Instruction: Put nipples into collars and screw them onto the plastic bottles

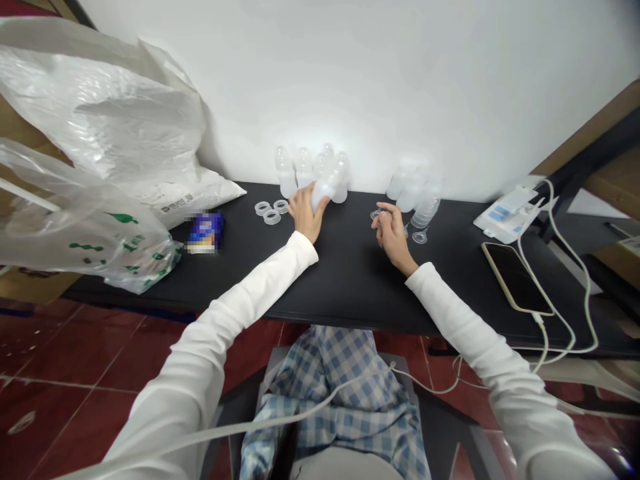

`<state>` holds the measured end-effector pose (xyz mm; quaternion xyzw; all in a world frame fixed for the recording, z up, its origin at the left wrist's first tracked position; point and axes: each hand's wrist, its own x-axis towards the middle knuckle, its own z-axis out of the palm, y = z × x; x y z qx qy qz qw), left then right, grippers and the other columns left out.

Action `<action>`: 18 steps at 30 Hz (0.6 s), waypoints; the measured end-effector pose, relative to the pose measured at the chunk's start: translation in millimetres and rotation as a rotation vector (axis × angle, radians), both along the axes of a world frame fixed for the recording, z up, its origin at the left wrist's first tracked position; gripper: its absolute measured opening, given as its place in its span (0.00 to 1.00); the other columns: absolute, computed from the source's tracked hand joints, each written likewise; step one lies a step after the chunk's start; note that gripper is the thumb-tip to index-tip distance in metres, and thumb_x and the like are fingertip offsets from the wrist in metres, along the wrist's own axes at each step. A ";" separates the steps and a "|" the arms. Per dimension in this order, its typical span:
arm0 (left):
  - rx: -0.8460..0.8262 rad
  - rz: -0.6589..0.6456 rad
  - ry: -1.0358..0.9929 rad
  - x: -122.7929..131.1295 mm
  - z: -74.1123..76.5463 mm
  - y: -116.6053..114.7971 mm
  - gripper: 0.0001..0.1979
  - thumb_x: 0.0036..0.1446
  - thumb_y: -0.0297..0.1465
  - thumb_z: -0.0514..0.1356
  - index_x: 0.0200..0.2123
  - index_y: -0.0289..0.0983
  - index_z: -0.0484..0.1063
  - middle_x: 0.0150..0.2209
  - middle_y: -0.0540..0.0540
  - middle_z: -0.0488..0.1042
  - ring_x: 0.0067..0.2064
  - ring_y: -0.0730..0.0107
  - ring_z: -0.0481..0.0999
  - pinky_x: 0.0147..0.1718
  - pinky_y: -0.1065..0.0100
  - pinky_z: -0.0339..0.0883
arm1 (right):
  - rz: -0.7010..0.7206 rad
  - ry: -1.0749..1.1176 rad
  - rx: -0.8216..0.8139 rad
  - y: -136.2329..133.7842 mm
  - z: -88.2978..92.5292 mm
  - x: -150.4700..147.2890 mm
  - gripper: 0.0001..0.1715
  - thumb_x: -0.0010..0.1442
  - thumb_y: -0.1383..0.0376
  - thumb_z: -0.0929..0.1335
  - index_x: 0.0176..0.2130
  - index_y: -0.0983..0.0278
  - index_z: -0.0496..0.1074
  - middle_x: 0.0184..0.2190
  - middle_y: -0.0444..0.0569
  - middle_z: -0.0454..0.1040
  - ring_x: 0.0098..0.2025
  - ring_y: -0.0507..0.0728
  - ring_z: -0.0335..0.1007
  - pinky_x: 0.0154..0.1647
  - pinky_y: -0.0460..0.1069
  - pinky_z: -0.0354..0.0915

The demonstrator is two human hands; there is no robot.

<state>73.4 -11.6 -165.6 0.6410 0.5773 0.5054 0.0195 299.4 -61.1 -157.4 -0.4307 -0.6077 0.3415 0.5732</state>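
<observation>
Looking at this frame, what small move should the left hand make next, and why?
Probably stand the tilted clear bottle upright on the table: the left hand is already on it, and it leans over the standing bottles, so it could knock them.

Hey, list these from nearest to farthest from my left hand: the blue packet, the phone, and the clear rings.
From your left hand:
1. Clear rings, just left of it on the table.
2. Blue packet, farther left.
3. Phone, far right.
</observation>
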 end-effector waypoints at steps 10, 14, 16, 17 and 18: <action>-0.091 0.025 -0.196 -23.4 -17.0 32.0 0.26 0.58 0.41 0.67 0.54 0.35 0.64 0.55 0.32 0.69 0.61 0.53 0.71 0.62 0.53 0.65 | -0.014 -0.133 -0.015 -2.8 -0.8 -2.4 0.12 0.66 0.55 0.64 0.41 0.60 0.70 0.26 0.39 0.65 0.22 0.48 0.54 0.23 0.45 0.53; -0.134 0.032 -0.126 -23.1 -10.4 29.7 0.26 0.57 0.33 0.66 0.57 0.33 0.64 0.55 0.29 0.69 0.61 0.49 0.70 0.64 0.49 0.63 | -0.158 -0.424 0.156 -2.2 4.1 3.8 0.11 0.67 0.63 0.61 0.41 0.61 0.72 0.31 0.44 0.68 0.26 0.51 0.58 0.32 0.49 0.61; -0.147 0.064 -0.053 -22.5 -4.7 24.9 0.28 0.56 0.31 0.65 0.59 0.30 0.63 0.58 0.25 0.66 0.64 0.43 0.67 0.66 0.44 0.58 | -0.247 -0.657 0.245 -0.8 6.8 8.1 0.13 0.66 0.66 0.61 0.42 0.62 0.74 0.37 0.51 0.71 0.35 0.56 0.66 0.42 0.53 0.64; -0.149 0.087 -0.010 -22.1 -1.6 21.3 0.30 0.55 0.29 0.64 0.60 0.28 0.62 0.60 0.23 0.64 0.66 0.39 0.65 0.67 0.41 0.55 | -0.292 -0.771 0.263 -0.1 7.6 10.1 0.14 0.66 0.67 0.61 0.43 0.63 0.75 0.40 0.54 0.71 0.41 0.59 0.67 0.46 0.56 0.64; -0.151 0.114 0.034 -21.8 1.3 17.0 0.32 0.54 0.28 0.64 0.61 0.26 0.61 0.63 0.21 0.62 0.67 0.36 0.63 0.68 0.39 0.52 | -0.337 -0.871 0.264 0.5 7.9 11.9 0.15 0.66 0.67 0.61 0.44 0.63 0.77 0.44 0.56 0.71 0.45 0.62 0.67 0.48 0.58 0.63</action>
